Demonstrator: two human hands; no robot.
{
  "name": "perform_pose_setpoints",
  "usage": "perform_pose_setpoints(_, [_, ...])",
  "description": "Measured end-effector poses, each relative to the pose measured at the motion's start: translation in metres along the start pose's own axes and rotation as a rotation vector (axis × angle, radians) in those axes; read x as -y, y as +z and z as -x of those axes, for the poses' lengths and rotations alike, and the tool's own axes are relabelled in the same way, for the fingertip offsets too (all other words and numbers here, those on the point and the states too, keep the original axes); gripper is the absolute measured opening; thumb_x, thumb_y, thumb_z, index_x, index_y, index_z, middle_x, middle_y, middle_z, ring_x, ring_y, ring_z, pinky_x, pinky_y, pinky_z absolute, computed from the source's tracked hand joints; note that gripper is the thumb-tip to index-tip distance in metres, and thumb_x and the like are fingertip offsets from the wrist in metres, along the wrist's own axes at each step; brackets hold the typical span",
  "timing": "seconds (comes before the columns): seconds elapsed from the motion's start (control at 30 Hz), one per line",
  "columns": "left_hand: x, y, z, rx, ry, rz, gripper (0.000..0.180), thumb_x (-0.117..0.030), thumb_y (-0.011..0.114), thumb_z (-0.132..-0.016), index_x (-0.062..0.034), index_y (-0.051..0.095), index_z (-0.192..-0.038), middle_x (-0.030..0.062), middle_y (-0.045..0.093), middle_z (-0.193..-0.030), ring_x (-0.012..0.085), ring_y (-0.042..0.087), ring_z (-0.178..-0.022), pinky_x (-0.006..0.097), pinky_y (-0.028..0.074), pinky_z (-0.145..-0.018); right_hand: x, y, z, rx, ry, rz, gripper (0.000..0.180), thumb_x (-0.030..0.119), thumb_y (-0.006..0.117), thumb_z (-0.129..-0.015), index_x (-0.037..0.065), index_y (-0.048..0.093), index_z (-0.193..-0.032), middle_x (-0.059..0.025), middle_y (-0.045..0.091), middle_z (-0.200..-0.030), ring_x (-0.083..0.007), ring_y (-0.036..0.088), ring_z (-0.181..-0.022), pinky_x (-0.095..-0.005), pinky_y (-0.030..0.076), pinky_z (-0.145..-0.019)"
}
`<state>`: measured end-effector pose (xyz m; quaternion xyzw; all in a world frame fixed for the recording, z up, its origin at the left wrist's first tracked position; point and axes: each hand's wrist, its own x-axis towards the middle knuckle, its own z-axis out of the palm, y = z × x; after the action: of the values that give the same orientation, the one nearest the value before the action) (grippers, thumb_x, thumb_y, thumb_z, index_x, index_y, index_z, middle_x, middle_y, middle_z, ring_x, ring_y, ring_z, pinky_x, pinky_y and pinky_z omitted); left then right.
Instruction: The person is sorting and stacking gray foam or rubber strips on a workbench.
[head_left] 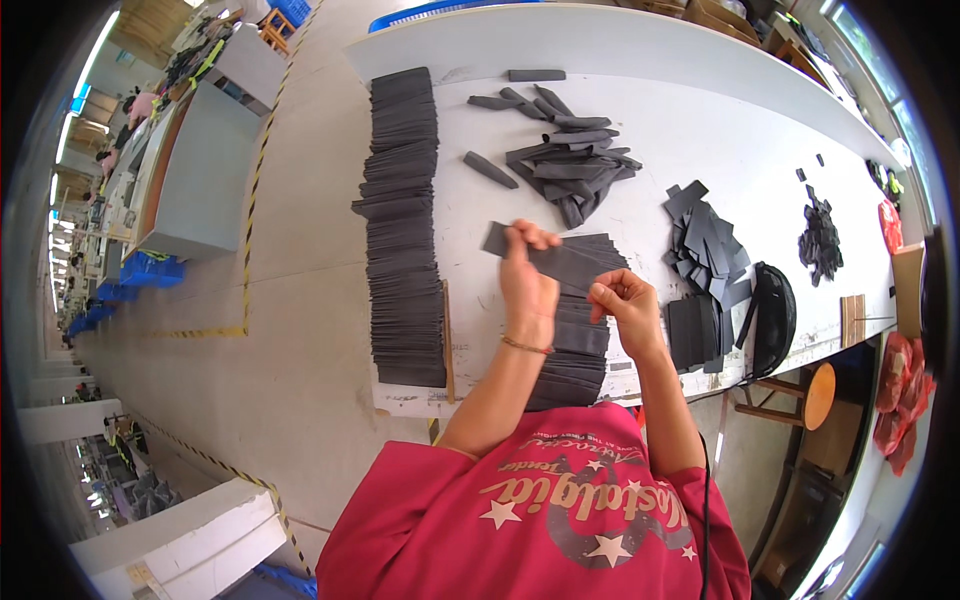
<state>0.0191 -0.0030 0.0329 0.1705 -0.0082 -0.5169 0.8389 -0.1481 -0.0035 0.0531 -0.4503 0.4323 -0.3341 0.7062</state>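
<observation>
A flat dark grey strip [562, 264], fabric-like, is stretched between my two hands above the white table. My left hand [528, 278] grips it near its left end, thumb on top. At the other end, the thumb and fingers of my right hand [628, 306] pinch its edge. Beneath both hands runs a row of overlapping dark grey pieces [574, 362], partly hidden by my left forearm. Beyond my hands lies a loose heap of narrow, folded or rolled dark grey pieces [575, 165].
A long packed row of dark grey pieces [405, 240] lines the table's left edge. On the right are loose flat strips [706, 245], a neat stack [694, 332], a black curved bag-like item [772, 322] and small dark scraps [820, 240]. A low white wall [600, 38] borders the far side.
</observation>
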Motion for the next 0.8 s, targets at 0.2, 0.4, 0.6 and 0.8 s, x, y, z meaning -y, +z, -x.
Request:
perform_pose_setpoints(0.2, [0.000, 0.008, 0.002, 0.052, -0.002, -0.034, 0.024, -0.028, 0.049, -0.101, -0.0047, 0.056, -0.101, 0.0015, 0.050, -0.081, 0.0146, 0.047, -0.075, 0.034, 0.045, -0.082, 0.007, 0.014, -0.007, -0.173, -0.040, -0.005, 0.028, 0.021, 0.064, -0.093, -0.004, 0.064, -0.105, -0.0057, 0.064, -0.081, -0.0100, 0.057, -0.065, -0.0241, 0.049, -0.061])
perform_pose_setpoints(0.4, [0.010, -0.047, 0.016, -0.193, -0.112, -0.212, 0.024, -0.018, 0.050, -0.101, 0.0033, 0.056, -0.110, 0.0103, 0.062, -0.095, 0.0225, 0.062, -0.089, 0.041, 0.051, -0.094, -0.036, -0.005, 0.002, -0.265, -0.067, 0.303, 0.014, 0.012, 0.067, -0.089, -0.001, 0.069, -0.085, 0.0002, 0.061, -0.068, -0.0061, 0.052, -0.063, -0.0224, 0.043, -0.059])
perform_pose_setpoints(0.6, [0.002, -0.115, -0.044, -0.353, 0.175, -0.392, 0.022, -0.016, 0.054, -0.098, 0.0038, 0.057, -0.108, 0.0126, 0.063, -0.096, 0.0227, 0.064, -0.085, 0.037, 0.055, -0.083, -0.068, -0.072, -0.002, -0.382, -0.025, 0.402, 0.014, 0.011, 0.067, -0.088, -0.003, 0.068, -0.086, -0.0006, 0.062, -0.068, -0.0075, 0.053, -0.064, -0.0238, 0.043, -0.059])
perform_pose_setpoints(0.8, [-0.037, -0.167, -0.187, -0.350, 0.171, -0.894, 0.017, -0.013, 0.067, -0.087, 0.0011, 0.059, -0.083, 0.0060, 0.060, -0.068, 0.0156, 0.055, -0.053, 0.029, 0.047, -0.048, -0.094, -0.103, -0.006, -0.466, -0.099, 0.821, 0.029, 0.024, 0.072, -0.083, 0.004, 0.064, -0.102, -0.0146, 0.065, -0.092, -0.0296, 0.063, -0.076, -0.0400, 0.049, -0.069])
